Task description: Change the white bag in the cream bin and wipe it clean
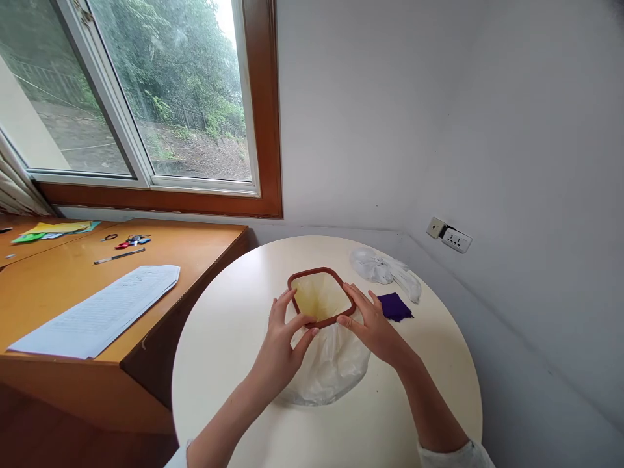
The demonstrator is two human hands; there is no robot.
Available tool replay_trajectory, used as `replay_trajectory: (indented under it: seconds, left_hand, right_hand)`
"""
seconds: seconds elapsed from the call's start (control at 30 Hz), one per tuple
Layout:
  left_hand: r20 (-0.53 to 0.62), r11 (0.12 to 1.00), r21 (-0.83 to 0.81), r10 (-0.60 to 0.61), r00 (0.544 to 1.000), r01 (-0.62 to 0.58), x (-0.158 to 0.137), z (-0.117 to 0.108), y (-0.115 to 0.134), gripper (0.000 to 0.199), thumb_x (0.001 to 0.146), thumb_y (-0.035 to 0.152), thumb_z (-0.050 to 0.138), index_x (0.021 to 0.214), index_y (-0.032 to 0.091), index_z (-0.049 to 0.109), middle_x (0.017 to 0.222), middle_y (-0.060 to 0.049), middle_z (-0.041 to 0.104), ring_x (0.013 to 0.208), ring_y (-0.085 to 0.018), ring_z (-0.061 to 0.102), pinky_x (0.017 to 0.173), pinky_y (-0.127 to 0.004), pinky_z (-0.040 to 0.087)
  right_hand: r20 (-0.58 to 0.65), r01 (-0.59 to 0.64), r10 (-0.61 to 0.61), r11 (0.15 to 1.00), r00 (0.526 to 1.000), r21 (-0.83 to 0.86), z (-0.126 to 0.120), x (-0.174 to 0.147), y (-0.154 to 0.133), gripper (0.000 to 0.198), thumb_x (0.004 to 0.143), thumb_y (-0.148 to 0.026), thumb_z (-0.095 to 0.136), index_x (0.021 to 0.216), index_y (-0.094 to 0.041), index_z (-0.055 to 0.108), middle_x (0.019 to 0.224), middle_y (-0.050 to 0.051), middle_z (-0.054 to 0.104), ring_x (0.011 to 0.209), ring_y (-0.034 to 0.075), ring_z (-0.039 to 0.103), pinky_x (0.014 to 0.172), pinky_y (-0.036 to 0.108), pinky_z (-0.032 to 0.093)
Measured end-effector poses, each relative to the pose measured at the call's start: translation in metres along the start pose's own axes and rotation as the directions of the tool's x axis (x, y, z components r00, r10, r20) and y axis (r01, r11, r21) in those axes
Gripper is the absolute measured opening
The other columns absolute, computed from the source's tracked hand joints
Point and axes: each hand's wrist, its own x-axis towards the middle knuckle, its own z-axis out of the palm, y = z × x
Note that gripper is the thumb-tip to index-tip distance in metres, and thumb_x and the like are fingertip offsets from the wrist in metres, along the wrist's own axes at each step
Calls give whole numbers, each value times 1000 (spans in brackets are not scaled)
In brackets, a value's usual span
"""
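A small bin with a red-brown, rounded-square rim ring [322,268] stands on the round table. Its inside looks pale yellow, and a translucent white plastic bag [336,367] hangs down around its outside in loose folds. At the near left part of the rim, my left hand [283,338] pinches the ring between thumb and forefinger, its other fingers resting along the left side. My right hand [374,328] grips the right corner of the ring, thumb in front and fingers along the edge. The bin's outer wall is mostly hidden by the bag and hands.
Behind my right hand lie a purple cloth-like piece [394,307] and a knotted clear plastic bag [377,265] on the round cream table [214,338]. A wooden desk [205,250] at left holds papers [104,309], a pen [119,256] and keys [132,242]. Walls stand behind and right.
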Motion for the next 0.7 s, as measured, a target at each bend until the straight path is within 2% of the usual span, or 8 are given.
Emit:
replay_trajectory:
  seconds: [0.1, 0.37, 0.5, 0.7]
  left_hand:
    - [63, 997, 44, 59, 996, -62, 0, 1, -3, 20, 89, 29, 41, 88, 20, 59, 139, -10, 33, 133, -28, 27, 109, -55, 19]
    - [84, 989, 126, 72, 994, -82, -3, 2, -4, 20, 90, 29, 39, 87, 19, 56, 140, -12, 34, 135, -28, 21, 102, -49, 36]
    - [70, 983, 161, 75, 995, -85, -4, 4, -3, 19, 90, 28, 40, 86, 18, 56, 137, -14, 39, 134, -28, 26, 100, -46, 40]
    - [68, 976, 191, 91, 994, -102, -5, 4, -2, 20, 90, 28, 39, 86, 18, 56, 137, -15, 38, 133, -28, 27, 101, -47, 39]
  right_hand:
    - [2, 22, -22, 999, 1000, -47, -1, 0, 1, 67, 84, -59, 36, 139, -22, 25, 145, 4, 31, 136, 17, 17, 112, 42, 3]
    - [23, 68, -64, 982, 998, -178, -3, -1, -1, 61, 89, -55, 27, 140, -21, 25, 144, 6, 33, 135, 19, 21, 111, 45, 6]
    - [-17, 54, -60, 975, 998, -214, -4, 1, -4, 54, 92, -48, 22, 136, -19, 33, 139, 6, 40, 133, 18, 27, 111, 45, 8]
    - [-86, 62, -91, 953, 992, -296, -10, 16, -13, 47, 94, -42, 21, 120, -20, 53, 137, 6, 43, 132, 18, 29, 110, 45, 8]
